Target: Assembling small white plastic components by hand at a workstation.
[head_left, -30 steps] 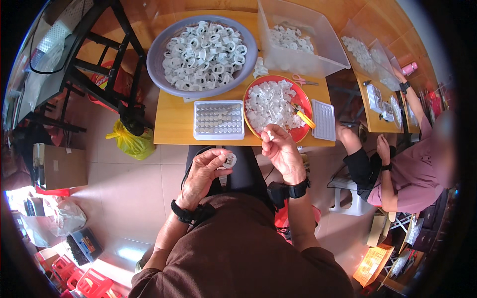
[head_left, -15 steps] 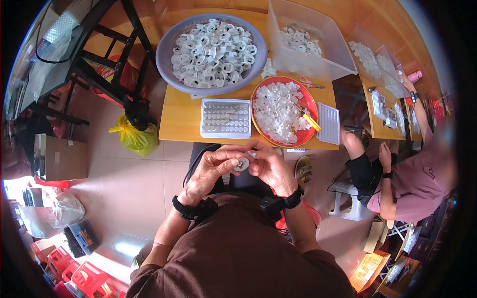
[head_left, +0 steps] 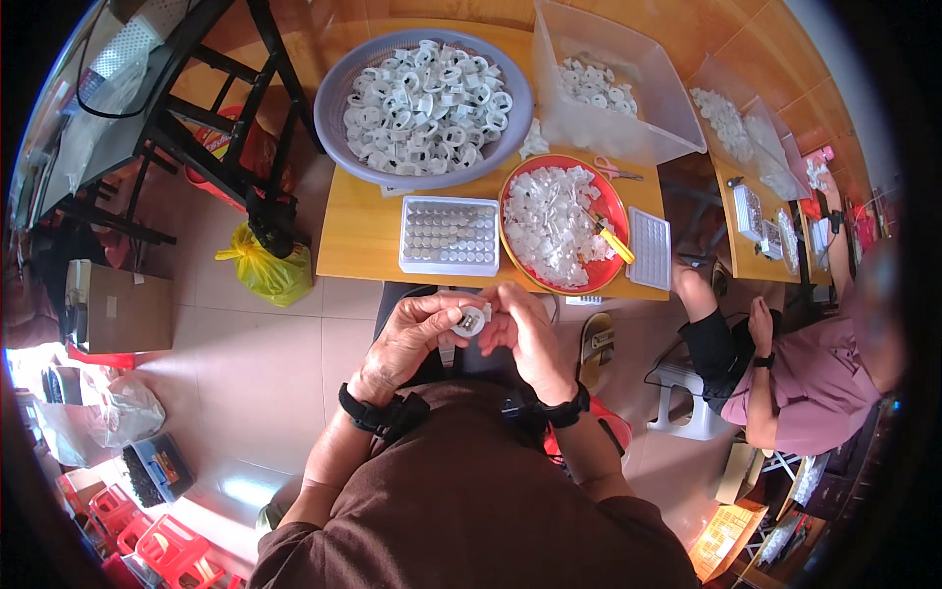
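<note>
the left hand point(head_left: 417, 329) grips a white round plastic part point(head_left: 469, 321) between thumb and fingers, holding it in front of the person's body, just short of the near edge of the wooden table point(head_left: 363, 236). a small dark-and-metallic detail shows in the middle of its face. the right hand point(head_left: 522, 329) is close beside it, fingers partly curled toward the part; a small white piece point(head_left: 487, 310) shows by its fingertips, but whether they grip it cannot be told. black bands circle both wrists.

on the table, a purple-grey basket point(head_left: 334, 128) is heaped with white ring-shaped parts point(head_left: 422, 108). to its right stands a translucent plastic bin point(head_left: 638, 137) with more white parts inside. nearer the person, a white tray point(head_left: 448, 267) carries rows of silvery discs point(head_left: 446, 226), next to a round red tray point(head_left: 610, 204) full of small translucent pieces point(head_left: 549, 221). a yellow-handled tool point(head_left: 616, 245) lies at that tray's right side, pink-handled scissors point(head_left: 616, 170) lie behind, and a second white tray point(head_left: 649, 250) sits to the right.
</note>
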{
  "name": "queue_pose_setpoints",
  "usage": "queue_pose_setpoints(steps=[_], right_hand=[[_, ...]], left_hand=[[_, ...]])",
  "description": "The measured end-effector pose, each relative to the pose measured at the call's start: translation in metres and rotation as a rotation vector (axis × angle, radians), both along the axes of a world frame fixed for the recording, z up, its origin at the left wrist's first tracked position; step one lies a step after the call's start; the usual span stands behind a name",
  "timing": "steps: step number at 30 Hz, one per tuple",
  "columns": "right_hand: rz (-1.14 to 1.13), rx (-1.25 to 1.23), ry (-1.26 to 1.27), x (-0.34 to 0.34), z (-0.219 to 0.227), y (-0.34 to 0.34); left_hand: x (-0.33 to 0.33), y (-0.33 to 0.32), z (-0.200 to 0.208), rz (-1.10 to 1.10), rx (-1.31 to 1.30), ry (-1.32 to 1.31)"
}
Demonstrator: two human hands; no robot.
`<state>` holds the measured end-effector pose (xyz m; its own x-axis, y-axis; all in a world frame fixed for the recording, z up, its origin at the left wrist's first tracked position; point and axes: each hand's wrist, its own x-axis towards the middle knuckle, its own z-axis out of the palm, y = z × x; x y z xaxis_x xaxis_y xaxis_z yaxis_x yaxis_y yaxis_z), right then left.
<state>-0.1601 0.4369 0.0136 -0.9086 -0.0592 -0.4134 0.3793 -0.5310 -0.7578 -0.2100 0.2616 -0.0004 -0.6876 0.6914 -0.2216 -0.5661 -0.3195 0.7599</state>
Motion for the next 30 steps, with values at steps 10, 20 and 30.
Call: queue_pose_setpoints(steps=[10,20,30], right_hand=[[-0.052,0.579,0.332,0.005,-0.007,0.0],[-0.103,0.482,0.323,0.008,0.006,0.011],[-0.089,0.998,0.566,0.004,0.024,-0.015]], left_hand=[[0.002,0.003,-0.004,-0.011,-0.031,-0.002],[0.001,0.003,-0.002,0.103,0.046,-0.039],[0.002,0.001,-0.004,0.115,0.02,-0.06]])
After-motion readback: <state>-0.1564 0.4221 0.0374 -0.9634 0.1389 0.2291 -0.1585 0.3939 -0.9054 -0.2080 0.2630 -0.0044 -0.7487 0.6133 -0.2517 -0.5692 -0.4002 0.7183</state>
